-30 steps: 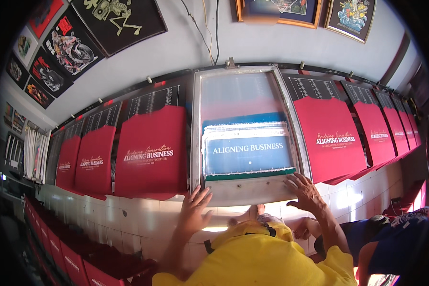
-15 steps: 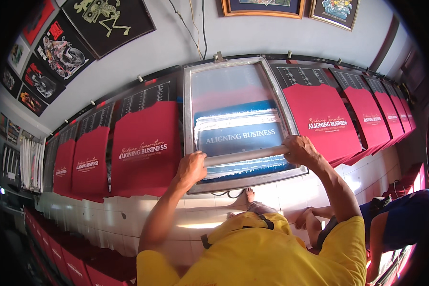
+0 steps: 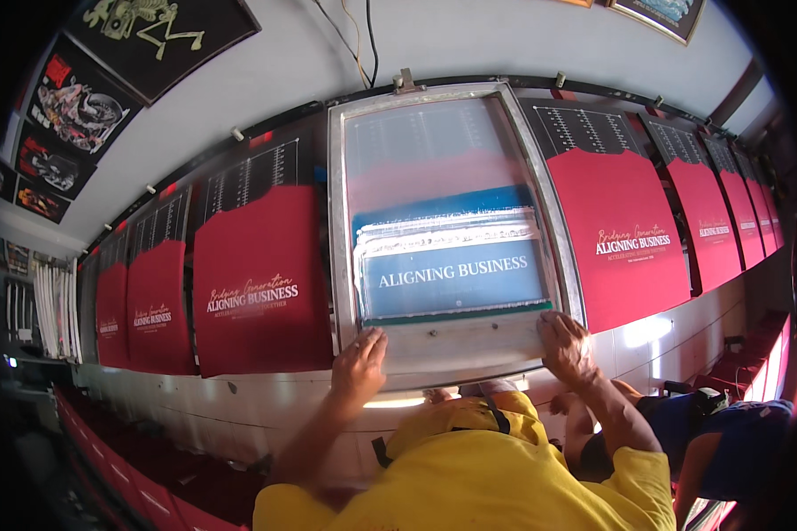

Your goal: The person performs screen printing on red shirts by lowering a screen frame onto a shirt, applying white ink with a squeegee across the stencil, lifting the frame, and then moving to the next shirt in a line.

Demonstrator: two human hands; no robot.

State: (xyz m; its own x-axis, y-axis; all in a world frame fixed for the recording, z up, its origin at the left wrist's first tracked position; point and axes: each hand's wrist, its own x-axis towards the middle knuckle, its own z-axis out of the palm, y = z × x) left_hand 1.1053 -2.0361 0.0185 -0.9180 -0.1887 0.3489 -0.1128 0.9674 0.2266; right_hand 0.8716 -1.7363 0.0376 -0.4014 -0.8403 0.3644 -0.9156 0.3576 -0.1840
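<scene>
A metal-framed printing screen (image 3: 336, 221) lies over a red shirt on the long table, with a blue stencil area and a white ink band across its mesh. Along its near end lies a grey squeegee (image 3: 456, 341) with a green blade. My left hand (image 3: 359, 365) grips the squeegee's left end at the frame's near left corner. My right hand (image 3: 565, 347) grips its right end at the near right corner. My yellow shirt (image 3: 487, 478) fills the bottom of the view.
Red shirts with light print lie in a row on boards to the left (image 3: 261, 283) and right (image 3: 624, 239) of the screen. A person in blue (image 3: 735, 442) sits low at the right. Dark printed shirts (image 3: 80, 106) hang on the wall.
The view has dropped closer to the screen. Both hands have stayed at the screen's near end, now spread to the ends of the squeegee.
</scene>
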